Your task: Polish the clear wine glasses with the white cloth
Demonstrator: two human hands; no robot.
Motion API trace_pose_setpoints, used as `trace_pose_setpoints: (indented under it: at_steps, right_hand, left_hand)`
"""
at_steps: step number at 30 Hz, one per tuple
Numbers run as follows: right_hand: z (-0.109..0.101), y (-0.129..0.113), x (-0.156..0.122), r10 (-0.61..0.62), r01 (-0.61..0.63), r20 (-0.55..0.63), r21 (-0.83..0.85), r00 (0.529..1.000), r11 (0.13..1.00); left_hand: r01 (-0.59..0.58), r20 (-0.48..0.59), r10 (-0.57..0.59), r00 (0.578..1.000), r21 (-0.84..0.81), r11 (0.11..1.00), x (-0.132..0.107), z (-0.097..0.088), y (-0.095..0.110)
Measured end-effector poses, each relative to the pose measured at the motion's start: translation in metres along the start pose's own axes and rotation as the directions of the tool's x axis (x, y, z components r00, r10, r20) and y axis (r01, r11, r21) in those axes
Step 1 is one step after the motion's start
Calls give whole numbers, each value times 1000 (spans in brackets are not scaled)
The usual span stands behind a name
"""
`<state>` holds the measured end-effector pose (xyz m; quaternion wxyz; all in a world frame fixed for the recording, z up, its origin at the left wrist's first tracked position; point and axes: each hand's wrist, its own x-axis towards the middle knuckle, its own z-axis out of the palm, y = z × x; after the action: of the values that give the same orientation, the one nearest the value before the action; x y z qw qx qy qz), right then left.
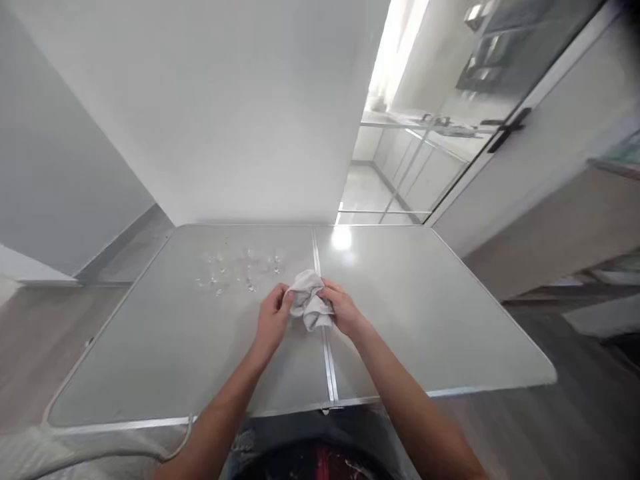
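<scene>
A crumpled white cloth (311,301) is held between my two hands, just over the metal seam in the middle of the table (165,360). My left hand (274,313) pinches its left side between thumb and fingers. On the right side, my right hand (343,308) grips the cloth with its fingers partly tucked into the folds. Left of the cloth, a patch of clear water drops (240,270) is scattered on the tabletop.
A white wall (260,133) stands along the table's far edge. Back right is a glass-paned door (415,160) with a black handle (509,130). Below the near left edge, a pale curved chair frame (110,453) shows beside my left forearm. A shelf unit (550,227) stands at the right.
</scene>
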<state>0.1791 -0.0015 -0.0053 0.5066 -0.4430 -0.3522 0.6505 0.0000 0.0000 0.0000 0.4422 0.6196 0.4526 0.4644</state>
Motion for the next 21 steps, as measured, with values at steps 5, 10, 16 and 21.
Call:
trace_pose_setpoints:
  at_steps: [5,10,16,21]
  right_hand:
    - [-37,-6,-26,26,-13,119,-113,993,993]
    - [-36,-3,-50,-16,39,194,-118,981,992]
    - [-29,-17,-64,-229,224,-172,-48,958,973]
    - [-35,-51,-81,-274,210,-230,-268,934,940]
  left_hand:
    - [144,128,-134,983,-70,987,24,8,16]
    - [294,370,-159,915,-344,892,27,14,31]
    - [447,524,-323,788,-125,886,23,-1,29]
    - [459,762,-315,565,27,888,9,-16,31]
